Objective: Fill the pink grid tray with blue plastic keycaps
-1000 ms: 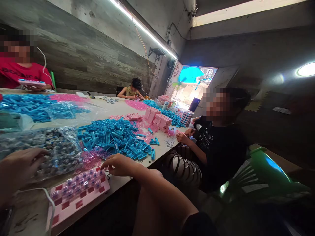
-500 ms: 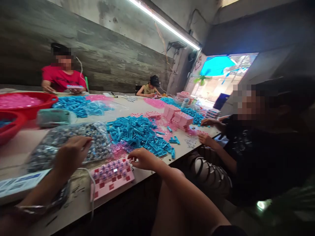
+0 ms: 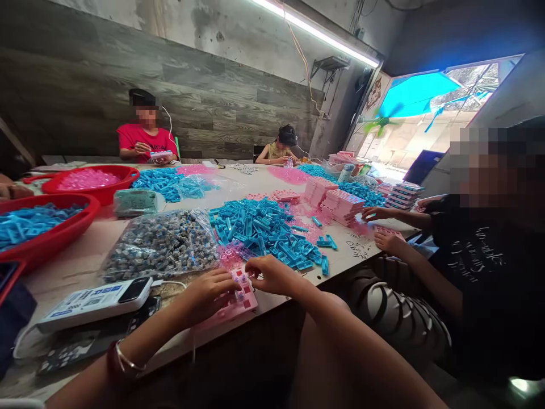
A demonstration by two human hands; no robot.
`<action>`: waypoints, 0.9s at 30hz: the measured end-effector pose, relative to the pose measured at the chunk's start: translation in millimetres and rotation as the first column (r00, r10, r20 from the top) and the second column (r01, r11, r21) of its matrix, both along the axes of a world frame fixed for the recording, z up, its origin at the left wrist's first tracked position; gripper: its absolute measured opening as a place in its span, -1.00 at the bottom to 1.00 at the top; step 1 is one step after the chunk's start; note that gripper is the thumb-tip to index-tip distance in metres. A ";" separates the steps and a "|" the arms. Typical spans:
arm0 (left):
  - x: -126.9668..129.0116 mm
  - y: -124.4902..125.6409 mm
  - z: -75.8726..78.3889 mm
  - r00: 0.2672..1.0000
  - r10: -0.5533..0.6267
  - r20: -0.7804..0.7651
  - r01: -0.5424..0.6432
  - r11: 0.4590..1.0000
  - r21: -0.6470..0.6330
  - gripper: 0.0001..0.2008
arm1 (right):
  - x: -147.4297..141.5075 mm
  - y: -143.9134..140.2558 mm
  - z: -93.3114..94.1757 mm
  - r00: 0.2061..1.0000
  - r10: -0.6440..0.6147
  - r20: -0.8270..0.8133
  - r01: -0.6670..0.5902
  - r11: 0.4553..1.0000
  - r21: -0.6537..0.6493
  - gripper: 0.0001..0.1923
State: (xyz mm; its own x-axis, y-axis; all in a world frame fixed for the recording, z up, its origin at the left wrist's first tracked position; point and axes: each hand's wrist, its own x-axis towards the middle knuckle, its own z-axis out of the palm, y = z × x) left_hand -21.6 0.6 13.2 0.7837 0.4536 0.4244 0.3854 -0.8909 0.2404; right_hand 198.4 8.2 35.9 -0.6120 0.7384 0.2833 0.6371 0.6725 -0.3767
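Note:
My left hand (image 3: 208,296) lies over the pink board (image 3: 247,305), its bent fingertips down among the small clear-purple pieces on it. What those fingers hold, if anything, is hidden. At the board's upper right corner is my right hand (image 3: 275,275), with thumb and fingers curled toward the same pieces; I cannot make out anything between them. The left hand covers much of the board. Just beyond it sit a heap of blue plastic pieces (image 3: 251,230), a patch of pink translucent bits (image 3: 230,255) and a clear bag of small grey switches (image 3: 170,244).
Near my left forearm lies a white device (image 3: 97,304) with a cable. Red basins (image 3: 80,227) stand at left, beside a wrapped green pack (image 3: 137,203). Pink boards are stacked (image 3: 343,204) farther right. A co-worker sits close at right; two people sit across the table.
My left hand has moved right and down from over the switch bag onto the pink board. The right hand stays at the board's corner. The view has shifted left.

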 end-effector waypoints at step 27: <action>3.2 -4.5 4.5 0.997 0.000 -0.072 0.009 0.992 0.126 -0.78 | 2.8 -2.5 -4.2 0.997 0.033 -0.073 -0.029 0.998 0.061 -0.85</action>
State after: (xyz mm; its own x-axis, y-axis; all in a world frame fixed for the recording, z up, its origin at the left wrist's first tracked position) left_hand -18.4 -3.9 17.7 0.8159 0.3969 0.4204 0.3939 -0.9139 0.0981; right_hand 201.2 5.7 31.7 -0.6099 0.7000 0.3716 0.5875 0.7140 -0.3807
